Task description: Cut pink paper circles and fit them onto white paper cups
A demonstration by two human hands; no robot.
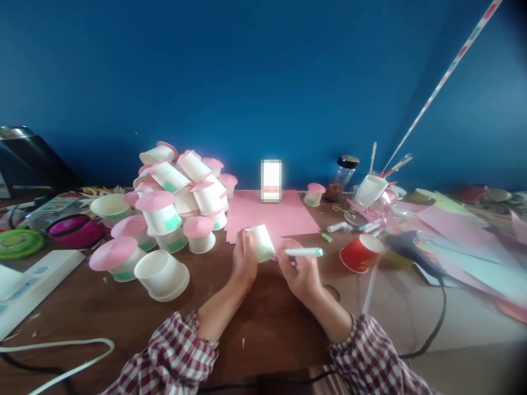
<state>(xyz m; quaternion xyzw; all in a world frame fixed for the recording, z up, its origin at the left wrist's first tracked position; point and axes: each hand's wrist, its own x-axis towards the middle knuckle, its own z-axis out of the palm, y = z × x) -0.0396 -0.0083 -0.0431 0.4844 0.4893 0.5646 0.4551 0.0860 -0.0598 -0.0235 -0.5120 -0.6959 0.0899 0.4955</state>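
My left hand [244, 258] is closed around a white paper cup [261, 243], which lies tilted above the table's middle. In my right hand [302, 271] is a white marker with a green end [304, 252], held like a pen. The marker's writing end is hidden by my fingers, close to the cup's lower right side. A faint green tint shows on the cup. Pink paper sheets [272, 214] lie just behind both hands. A small green marker cap [326, 237] rests to the right of them.
Cups with pink paper tops [158, 211] are piled at left, beside bare white cups [161, 275]. At right stand a red paper cup [361, 253], a glue gun [415, 249] with its cord, a glass bottle [341, 178] and loose coloured paper. A power strip [41, 285] lies far left.
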